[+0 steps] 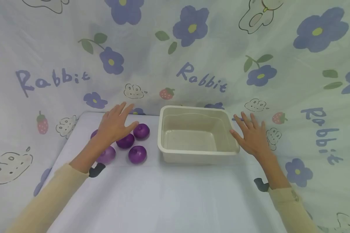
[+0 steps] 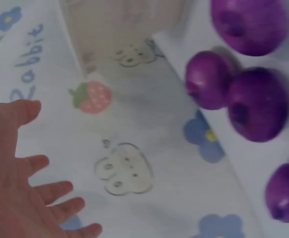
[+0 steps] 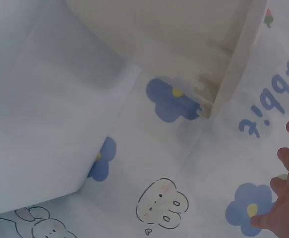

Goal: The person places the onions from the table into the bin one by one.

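Observation:
Several purple onions [image 1: 137, 154] lie grouped on the left part of the white table, one of them paler than the others. Above them hovers my left hand [image 1: 113, 126], fingers spread and holding nothing; it partly hides the onions behind it. The left wrist view shows this hand [image 2: 30, 183] apart from the onions [image 2: 258, 104]. A cream plastic basin [image 1: 198, 157] stands to the right of the onions, with nothing inside. Just past its right side, my right hand [image 1: 252, 137] is spread out, and the right wrist view shows its fingers away from the basin [image 3: 223, 74].
The white table [image 1: 175, 194] runs toward me in front of the basin. A curtain [image 1: 151, 64] printed with flowers, rabbits and strawberries hangs behind and beside the table. Dark wrist-camera pieces [image 1: 97, 170] sit at both wrists.

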Action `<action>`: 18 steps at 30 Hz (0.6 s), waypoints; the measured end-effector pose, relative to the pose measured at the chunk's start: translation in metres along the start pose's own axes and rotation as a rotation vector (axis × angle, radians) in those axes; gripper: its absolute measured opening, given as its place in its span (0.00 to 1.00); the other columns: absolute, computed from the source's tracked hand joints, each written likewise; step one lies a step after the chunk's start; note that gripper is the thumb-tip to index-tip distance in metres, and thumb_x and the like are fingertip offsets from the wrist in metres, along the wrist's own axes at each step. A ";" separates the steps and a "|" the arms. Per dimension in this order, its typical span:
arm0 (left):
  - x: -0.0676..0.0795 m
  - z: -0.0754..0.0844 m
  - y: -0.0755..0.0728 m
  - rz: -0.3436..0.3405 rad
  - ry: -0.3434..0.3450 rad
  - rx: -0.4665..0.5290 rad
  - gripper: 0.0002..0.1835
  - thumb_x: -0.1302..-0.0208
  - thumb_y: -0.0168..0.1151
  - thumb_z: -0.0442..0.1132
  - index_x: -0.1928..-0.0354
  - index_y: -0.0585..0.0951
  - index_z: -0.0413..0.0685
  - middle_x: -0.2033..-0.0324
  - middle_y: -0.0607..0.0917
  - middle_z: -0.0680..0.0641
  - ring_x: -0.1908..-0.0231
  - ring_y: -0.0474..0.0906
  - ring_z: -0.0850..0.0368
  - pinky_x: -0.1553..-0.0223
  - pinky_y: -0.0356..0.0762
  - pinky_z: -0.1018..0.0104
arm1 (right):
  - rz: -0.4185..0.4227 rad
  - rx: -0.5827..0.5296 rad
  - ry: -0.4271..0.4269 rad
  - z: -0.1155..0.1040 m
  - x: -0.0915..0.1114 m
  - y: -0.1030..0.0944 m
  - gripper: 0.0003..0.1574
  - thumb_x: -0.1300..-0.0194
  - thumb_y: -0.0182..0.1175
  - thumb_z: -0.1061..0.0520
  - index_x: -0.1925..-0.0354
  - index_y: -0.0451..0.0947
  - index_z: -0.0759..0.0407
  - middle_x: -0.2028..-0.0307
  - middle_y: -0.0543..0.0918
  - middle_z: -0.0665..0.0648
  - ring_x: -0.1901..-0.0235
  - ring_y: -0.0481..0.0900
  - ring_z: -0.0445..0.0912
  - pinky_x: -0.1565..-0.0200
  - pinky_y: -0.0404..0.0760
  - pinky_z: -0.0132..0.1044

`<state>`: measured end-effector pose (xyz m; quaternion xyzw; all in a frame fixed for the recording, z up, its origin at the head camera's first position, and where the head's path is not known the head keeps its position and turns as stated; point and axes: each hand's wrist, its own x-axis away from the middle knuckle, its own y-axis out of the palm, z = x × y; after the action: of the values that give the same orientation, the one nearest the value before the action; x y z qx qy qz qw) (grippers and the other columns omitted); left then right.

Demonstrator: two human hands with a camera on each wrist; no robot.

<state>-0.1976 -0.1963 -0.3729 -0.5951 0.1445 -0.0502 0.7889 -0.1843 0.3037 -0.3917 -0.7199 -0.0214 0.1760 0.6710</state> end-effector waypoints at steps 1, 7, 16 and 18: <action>0.005 -0.005 0.002 0.013 0.006 0.020 0.38 0.38 0.51 0.60 0.31 0.56 0.52 0.34 0.56 0.35 0.36 0.50 0.33 0.43 0.49 0.33 | -0.003 -0.006 -0.001 -0.001 0.002 0.001 0.42 0.34 0.41 0.32 0.29 0.47 0.46 0.30 0.48 0.59 0.32 0.34 0.58 0.42 0.29 0.67; 0.040 -0.035 0.022 0.022 -0.032 0.120 0.38 0.39 0.55 0.58 0.33 0.59 0.45 0.37 0.60 0.32 0.40 0.57 0.31 0.46 0.57 0.34 | -0.038 -0.061 0.007 -0.002 0.009 0.014 0.42 0.34 0.40 0.32 0.28 0.45 0.46 0.30 0.46 0.57 0.32 0.30 0.54 0.42 0.29 0.68; 0.088 -0.072 0.055 0.026 -0.052 0.169 0.35 0.40 0.59 0.52 0.37 0.63 0.39 0.43 0.69 0.32 0.45 0.63 0.31 0.54 0.65 0.34 | -0.100 -0.077 0.051 -0.001 0.015 0.031 0.46 0.36 0.39 0.29 0.28 0.42 0.45 0.29 0.42 0.54 0.32 0.30 0.55 0.42 0.21 0.62; 0.097 -0.077 0.060 0.027 -0.058 0.197 0.34 0.40 0.60 0.50 0.38 0.64 0.38 0.43 0.68 0.32 0.45 0.62 0.30 0.54 0.64 0.33 | -0.114 -0.073 0.067 -0.001 0.015 0.035 0.47 0.37 0.39 0.28 0.28 0.42 0.46 0.29 0.42 0.54 0.32 0.29 0.55 0.42 0.20 0.62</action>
<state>-0.1330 -0.2747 -0.4655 -0.5139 0.1241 -0.0361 0.8481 -0.1768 0.3037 -0.4289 -0.7470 -0.0465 0.1123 0.6536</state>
